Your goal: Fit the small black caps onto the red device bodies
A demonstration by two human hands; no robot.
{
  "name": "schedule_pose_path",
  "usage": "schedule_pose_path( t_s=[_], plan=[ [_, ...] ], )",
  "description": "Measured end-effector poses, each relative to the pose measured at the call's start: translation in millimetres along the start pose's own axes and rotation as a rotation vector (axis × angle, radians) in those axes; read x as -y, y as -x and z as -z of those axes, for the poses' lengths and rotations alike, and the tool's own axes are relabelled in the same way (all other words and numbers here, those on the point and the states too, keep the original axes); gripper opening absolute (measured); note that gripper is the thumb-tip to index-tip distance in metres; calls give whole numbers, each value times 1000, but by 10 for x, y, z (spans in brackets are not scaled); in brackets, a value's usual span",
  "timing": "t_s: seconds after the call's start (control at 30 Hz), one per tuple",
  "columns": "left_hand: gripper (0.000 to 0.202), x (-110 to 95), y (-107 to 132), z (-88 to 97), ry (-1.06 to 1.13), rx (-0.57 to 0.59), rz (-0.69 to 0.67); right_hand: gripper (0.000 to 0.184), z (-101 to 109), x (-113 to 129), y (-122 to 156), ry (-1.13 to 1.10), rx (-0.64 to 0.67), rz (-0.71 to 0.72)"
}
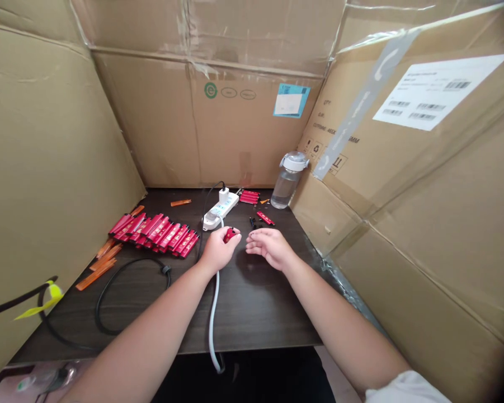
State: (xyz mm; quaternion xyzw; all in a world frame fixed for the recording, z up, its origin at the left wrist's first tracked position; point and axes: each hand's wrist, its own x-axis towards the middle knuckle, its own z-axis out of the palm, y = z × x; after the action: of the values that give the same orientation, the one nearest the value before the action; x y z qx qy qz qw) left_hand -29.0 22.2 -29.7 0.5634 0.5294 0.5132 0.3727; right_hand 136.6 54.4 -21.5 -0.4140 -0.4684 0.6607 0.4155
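Note:
In the middle of the dark table, my left hand is closed around a short red piece with dark parts; my fingers cover much of it. A little to the right, my right hand has its fingers loosely stretched towards the left one, apart from it, and I see nothing held there. Small black parts lie just beyond its fingertips. Behind them rests a single slim red piece with pale lettering. To the left lies a pile of similar red pieces, several with black ends.
A white power strip with a plugged-in charger stands beyond my left hand; its pale cable runs under my wrist. A clear bottle is at back right. Orange strips and a black cable lie left. Cardboard walls surround the table.

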Motion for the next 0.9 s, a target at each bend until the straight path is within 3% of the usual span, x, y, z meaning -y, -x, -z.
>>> schedule_pose_path(
  t_s=[0.1,0.17,0.23,0.4,0.5,0.6,0.77,0.9],
  plan=[
    [26,30,-23,9,22,-20,23,13,93,68,-63,-409,-7,-186],
    [26,33,-31,10,56,-22,42,17,167,94,-107,-541,-41,-203],
    [25,32,-35,10,83,-23,54,17,243,99,-156,-538,-68,-157],
    [23,52,-45,11,97,-26,50,8,422,34,-310,95,-289,59],
    [23,70,-49,13,74,-30,34,9,477,-26,-406,295,-365,111],
    [23,70,-49,13,41,-31,4,18,447,-65,-490,496,-377,162],
    [22,46,-41,14,-6,-19,-18,31,288,-83,-541,1245,-337,244],
    [21,43,-37,18,-31,-12,-18,29,240,-89,-501,1388,-304,246]
  ],
)
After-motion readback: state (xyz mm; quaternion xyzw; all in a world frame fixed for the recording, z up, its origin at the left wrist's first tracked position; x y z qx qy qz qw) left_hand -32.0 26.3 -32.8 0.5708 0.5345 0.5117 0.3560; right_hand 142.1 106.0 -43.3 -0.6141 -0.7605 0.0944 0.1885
